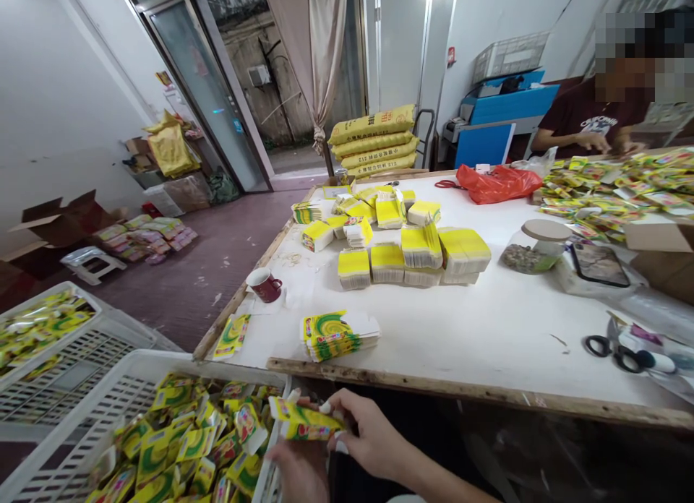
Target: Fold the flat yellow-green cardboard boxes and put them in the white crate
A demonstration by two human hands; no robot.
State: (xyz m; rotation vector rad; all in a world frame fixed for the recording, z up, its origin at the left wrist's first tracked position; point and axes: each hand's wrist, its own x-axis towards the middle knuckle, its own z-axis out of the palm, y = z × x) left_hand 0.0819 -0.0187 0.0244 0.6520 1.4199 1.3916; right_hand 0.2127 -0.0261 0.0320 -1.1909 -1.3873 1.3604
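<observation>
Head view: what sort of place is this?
Likely a packing workshop: stacks of flat cartons on the table, a crate of folded boxes, sacks by the door. The left hand and right hand hold one box.

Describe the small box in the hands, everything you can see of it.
The small box is a slim cardboard carton, yellow with green and red print too blurred to read. It lies nearly level, in the air. The right hand pinches its right end; the left hand sits beneath it, grip unclear. It hangs beside the rim of a white crate full of similar boxes, below the table edge.
</observation>
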